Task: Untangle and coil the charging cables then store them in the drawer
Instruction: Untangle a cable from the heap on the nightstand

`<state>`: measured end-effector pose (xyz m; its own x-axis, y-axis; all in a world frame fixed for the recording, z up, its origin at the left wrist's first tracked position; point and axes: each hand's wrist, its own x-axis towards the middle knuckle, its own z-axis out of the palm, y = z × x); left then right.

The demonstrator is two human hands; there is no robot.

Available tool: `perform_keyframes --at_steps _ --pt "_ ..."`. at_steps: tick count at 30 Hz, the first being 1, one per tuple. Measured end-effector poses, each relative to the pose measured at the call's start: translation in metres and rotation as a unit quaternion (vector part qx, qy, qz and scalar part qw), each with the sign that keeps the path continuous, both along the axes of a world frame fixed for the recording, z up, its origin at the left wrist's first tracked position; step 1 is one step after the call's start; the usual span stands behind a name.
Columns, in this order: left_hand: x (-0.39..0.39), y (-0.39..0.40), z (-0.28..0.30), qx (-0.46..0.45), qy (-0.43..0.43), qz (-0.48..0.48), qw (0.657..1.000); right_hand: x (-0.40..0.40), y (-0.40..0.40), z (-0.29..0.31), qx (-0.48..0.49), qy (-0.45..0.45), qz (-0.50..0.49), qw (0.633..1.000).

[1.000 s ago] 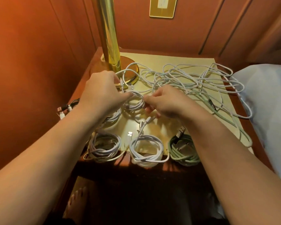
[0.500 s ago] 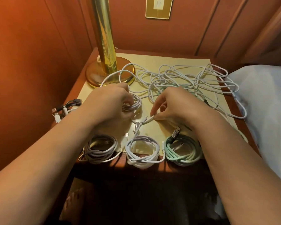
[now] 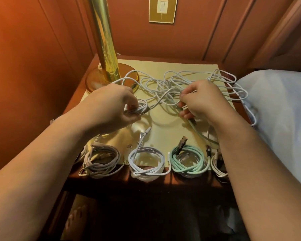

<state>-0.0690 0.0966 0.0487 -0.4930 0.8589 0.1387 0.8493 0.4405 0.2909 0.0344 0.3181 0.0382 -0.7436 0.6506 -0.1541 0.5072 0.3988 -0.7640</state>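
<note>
Winding white cable: left hand (image 3: pixel 111 108) gripping small coil (image 3: pixel 139 108) near nightstand (image 3: pixel 163 176) left edge, right hand (image 3: pixel 198 101) — now moved back from coil — pinching strand in tangle (image 3: pixel 181 86) at back edge; finished coils (image 3: pixel 146 162) lining front edge — drawer unseen.

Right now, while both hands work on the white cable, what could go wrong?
1. The left hand holds a small coil whose free end runs into the tangle; pulling may tighten the knots.
2. A loop lies against the lamp base and could snag there.
3. The finished coils sit at the table's front edge; a forearm might knock them off.
</note>
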Motion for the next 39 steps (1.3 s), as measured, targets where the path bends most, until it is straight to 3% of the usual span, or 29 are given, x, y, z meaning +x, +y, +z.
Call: perform_keyframes --at_steps 4,6,9,15,18,21,24,29,33,39 --pt "0.004 0.0 0.001 -0.049 -0.045 -0.01 0.998 -0.004 0.002 0.002 -0.051 0.088 -0.071 0.992" --pt "0.007 0.001 -0.004 -0.063 -0.053 -0.013 0.997 -0.001 0.004 0.007 -0.067 0.092 -0.017 0.993" --pt "0.007 0.002 -0.008 -0.077 -0.06 -0.007 0.995 0.008 0.0 0.013 -0.081 0.009 0.11 0.991" --pt "0.0 -0.005 0.01 -0.092 -0.135 -0.014 0.986 0.014 0.008 0.014 0.052 -0.092 0.071 0.992" --pt "-0.002 -0.003 0.012 -0.071 -0.126 -0.018 0.989 0.021 0.004 0.011 0.008 -0.17 0.091 0.981" --pt "-0.002 0.001 0.009 -0.026 -0.085 0.008 0.996 0.02 -0.003 0.005 0.073 -0.189 0.115 0.973" --pt "0.003 0.007 0.007 0.038 -0.075 0.031 0.996 0.019 0.0 0.004 0.077 -0.135 0.117 0.981" --pt "0.013 0.022 0.006 0.132 -0.084 0.067 0.985 0.023 0.005 0.008 0.022 0.038 0.117 0.992" --pt "0.017 0.035 0.004 0.14 -0.104 0.088 0.981 0.027 0.009 0.005 0.02 0.19 0.093 0.977" --pt "0.031 0.048 0.008 0.184 -0.137 0.116 0.966 0.043 0.008 0.024 0.025 0.306 0.092 0.947"
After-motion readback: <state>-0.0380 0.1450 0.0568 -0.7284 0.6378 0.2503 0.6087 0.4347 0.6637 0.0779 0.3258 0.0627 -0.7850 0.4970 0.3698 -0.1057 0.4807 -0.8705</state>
